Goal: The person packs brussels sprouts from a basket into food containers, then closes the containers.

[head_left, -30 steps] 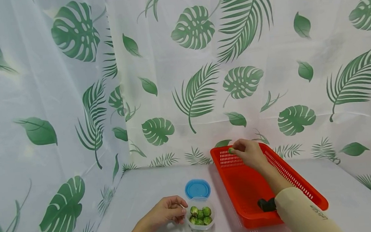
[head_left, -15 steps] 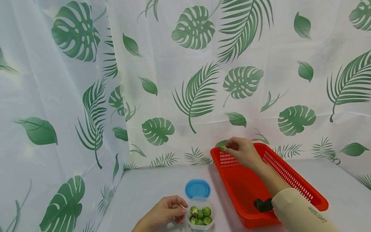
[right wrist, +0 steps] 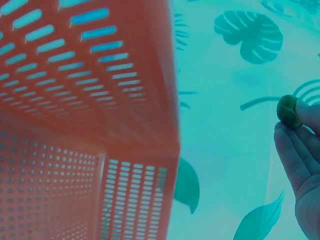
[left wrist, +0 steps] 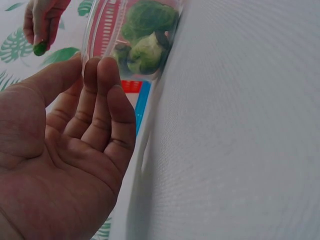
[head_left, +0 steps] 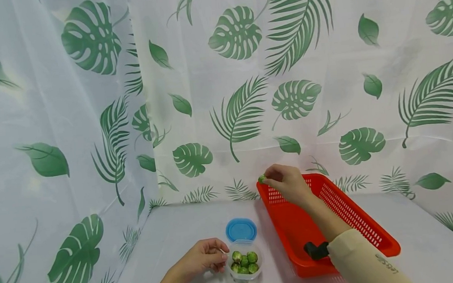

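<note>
My right hand (head_left: 288,183) pinches a small green Brussels sprout (head_left: 262,179) between thumb and fingertips, above the far left corner of the red basket (head_left: 276,227). In the right wrist view the sprout (right wrist: 288,111) stands out beside the basket's slotted wall. On the left, my left hand (head_left: 204,258) holds the rim of a small clear plastic container (head_left: 245,277) with thumb and fingertips. Several Brussels sprouts (head_left: 244,261) lie inside the container, which stands upright on the table. The left wrist view shows my fingertips (left wrist: 108,70) right at its wall.
A blue lid (head_left: 241,230) lies flat just behind the container. The red basket's long side runs to the right of both, and a black wrist camera mount (head_left: 316,250) overlaps it. Leaf-print sheeting (head_left: 284,64) hangs behind the white table (head_left: 169,227).
My right hand has moved left and slightly up with the Brussels sprout, from over the basket to its far left corner. The left hand and container have stayed put.
</note>
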The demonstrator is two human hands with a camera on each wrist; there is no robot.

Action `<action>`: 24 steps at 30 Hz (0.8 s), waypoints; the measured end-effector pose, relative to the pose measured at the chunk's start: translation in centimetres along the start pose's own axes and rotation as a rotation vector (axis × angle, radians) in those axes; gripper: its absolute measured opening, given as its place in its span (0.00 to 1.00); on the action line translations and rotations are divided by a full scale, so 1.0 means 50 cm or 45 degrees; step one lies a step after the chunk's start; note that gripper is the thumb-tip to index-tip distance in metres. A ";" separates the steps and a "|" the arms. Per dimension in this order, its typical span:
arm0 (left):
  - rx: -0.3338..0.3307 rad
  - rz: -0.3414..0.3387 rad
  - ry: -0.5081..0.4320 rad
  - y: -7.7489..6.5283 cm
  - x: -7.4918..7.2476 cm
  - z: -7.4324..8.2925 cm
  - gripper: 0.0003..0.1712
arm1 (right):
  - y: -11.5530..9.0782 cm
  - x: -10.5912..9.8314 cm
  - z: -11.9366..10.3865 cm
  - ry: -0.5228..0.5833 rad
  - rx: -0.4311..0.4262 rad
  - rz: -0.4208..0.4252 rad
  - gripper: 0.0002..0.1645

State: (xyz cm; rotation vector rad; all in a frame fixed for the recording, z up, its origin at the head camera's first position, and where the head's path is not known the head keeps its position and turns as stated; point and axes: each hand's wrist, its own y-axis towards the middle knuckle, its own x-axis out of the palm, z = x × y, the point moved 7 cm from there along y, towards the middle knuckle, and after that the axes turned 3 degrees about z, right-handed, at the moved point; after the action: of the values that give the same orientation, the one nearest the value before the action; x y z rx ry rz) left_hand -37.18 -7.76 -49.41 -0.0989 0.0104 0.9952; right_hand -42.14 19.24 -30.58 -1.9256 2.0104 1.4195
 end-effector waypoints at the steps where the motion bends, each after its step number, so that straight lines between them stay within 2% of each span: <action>1: 0.000 0.000 0.000 0.000 0.000 0.000 0.16 | 0.000 0.001 -0.006 0.001 -0.009 0.003 0.08; 15: 0.010 -0.009 0.015 -0.004 0.000 0.002 0.18 | -0.010 0.030 -0.070 0.104 -0.104 -0.045 0.08; 24: -0.003 0.004 0.018 -0.007 0.000 0.006 0.16 | -0.020 0.033 -0.094 0.141 -0.107 -0.024 0.08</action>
State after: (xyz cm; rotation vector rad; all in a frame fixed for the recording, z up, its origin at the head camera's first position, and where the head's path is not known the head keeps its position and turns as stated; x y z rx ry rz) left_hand -36.90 -7.90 -49.09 -0.1080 0.0220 0.9977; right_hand -39.17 15.30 -29.32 -2.0958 2.0019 1.4465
